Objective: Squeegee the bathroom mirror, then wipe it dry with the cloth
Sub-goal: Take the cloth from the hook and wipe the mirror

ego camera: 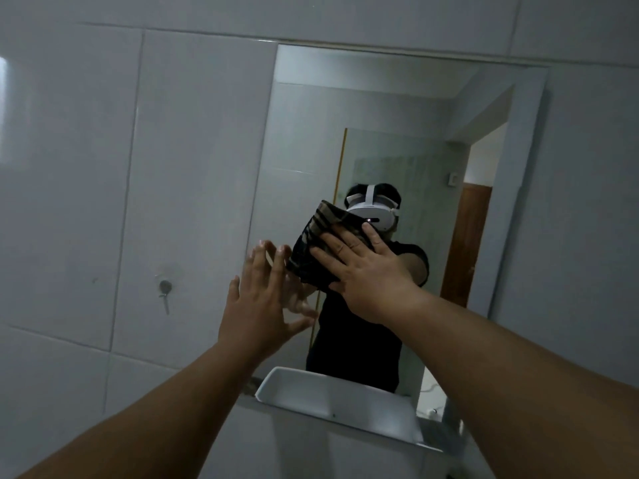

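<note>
A dark, patterned cloth (313, 250) is pressed flat against the bathroom mirror (397, 140), low on the left part of the glass, in what looks to be the drying stage of the job; no squeegee is in view. The right hand (363, 267) lies over the cloth with palm down and fingers spread wide, not curled around it, a hold that would spread pressure across the fabric and keep it against the glass as it slides. The cloth is bunched and folded under the palm, its upper corner sticking out past the fingertips.

The left hand (262, 299) is raised just beside the mirror's left edge, fingers open and loosely fanned, holding nothing. Whether its fingertips touch the glass or the wall cannot be told; it seems placed there to steady the person's reach.

Both forearms stretch up and forward, as the glass hangs above a white basin (332, 399) that keeps the person back from the wall. Grey tiles (138, 167) surround the mirror, and a small metal fitting (165, 292) is set in the wall to the left. Much of the upper and right glass remains beyond the cloth, so the wiping appears only partly done.
</note>
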